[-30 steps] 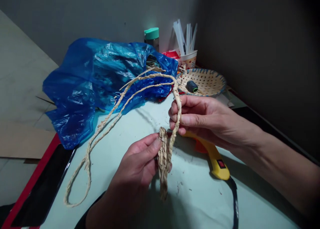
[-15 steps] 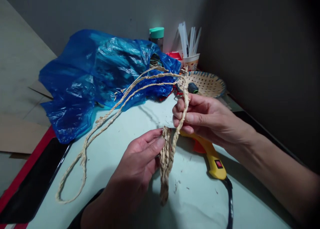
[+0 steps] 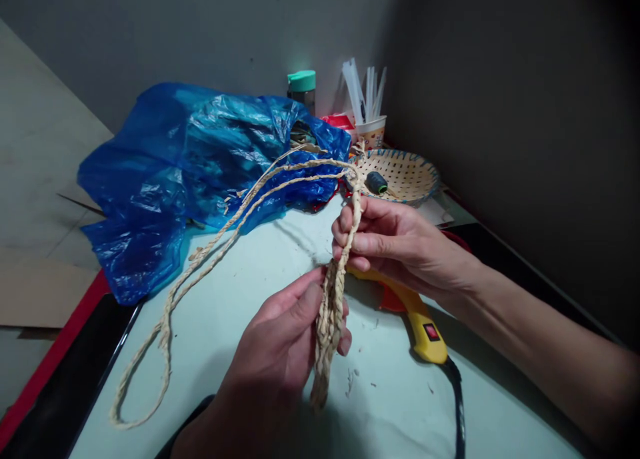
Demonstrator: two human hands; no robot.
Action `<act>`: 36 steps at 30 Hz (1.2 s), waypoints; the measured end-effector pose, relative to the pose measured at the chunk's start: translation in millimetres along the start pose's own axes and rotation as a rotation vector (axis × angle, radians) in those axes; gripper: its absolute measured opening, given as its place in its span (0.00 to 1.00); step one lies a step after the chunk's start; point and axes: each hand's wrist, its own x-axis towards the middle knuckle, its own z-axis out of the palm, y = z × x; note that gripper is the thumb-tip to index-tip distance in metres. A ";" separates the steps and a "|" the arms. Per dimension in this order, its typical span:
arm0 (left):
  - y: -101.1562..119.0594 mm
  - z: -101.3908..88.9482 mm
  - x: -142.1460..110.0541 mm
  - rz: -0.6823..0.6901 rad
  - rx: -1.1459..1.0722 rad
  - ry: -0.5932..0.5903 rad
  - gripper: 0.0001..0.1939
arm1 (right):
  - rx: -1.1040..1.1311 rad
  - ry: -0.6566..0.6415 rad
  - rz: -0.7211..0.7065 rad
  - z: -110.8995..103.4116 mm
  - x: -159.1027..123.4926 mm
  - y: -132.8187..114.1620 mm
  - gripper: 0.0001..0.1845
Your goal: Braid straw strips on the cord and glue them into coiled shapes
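Note:
My left hand (image 3: 283, 332) is closed round a folded bundle of braided straw cord (image 3: 327, 332), thumb in front and fingertips showing behind it. With thumb and fingers my right hand (image 3: 380, 235) pinches the pale cord (image 3: 354, 222) rising from that bundle. Above the right fingers the cord meets a knotted part, and from there two thin twisted strands (image 3: 260, 189) run left over the table, joining in a loop (image 3: 143, 385). Behind the right hand lies a yellow glue gun (image 3: 425, 332) with a red switch, partly covered by the fingers.
A blue plastic bag (image 3: 210, 152) fills the back left. Behind it stand a green-lidded bottle (image 3: 302, 89) and a paper cup (image 3: 371, 133) of translucent sticks. A woven basket (image 3: 415, 172) holds a dark thread spool (image 3: 377, 183). The black cable (image 3: 457, 405) runs to the front edge.
The view shifts slightly. My left hand has brought the folded bundle up against the cord in my right hand, so the gap between them has closed.

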 end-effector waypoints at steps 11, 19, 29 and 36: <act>-3.1 2.4 -2.5 0.019 0.166 0.241 0.36 | -0.010 0.033 -0.022 2.4 -1.3 -6.2 0.06; 3.1 -2.9 8.4 0.301 0.395 0.354 0.24 | -0.017 0.172 -0.075 3.3 -2.4 -5.4 0.05; 2.9 -2.2 4.7 0.239 0.399 0.357 0.29 | -0.049 0.171 -0.057 10.5 -6.3 -0.5 0.04; 1.8 3.6 2.5 0.243 0.399 0.267 0.29 | -0.201 0.176 -0.065 14.1 -8.7 2.4 0.03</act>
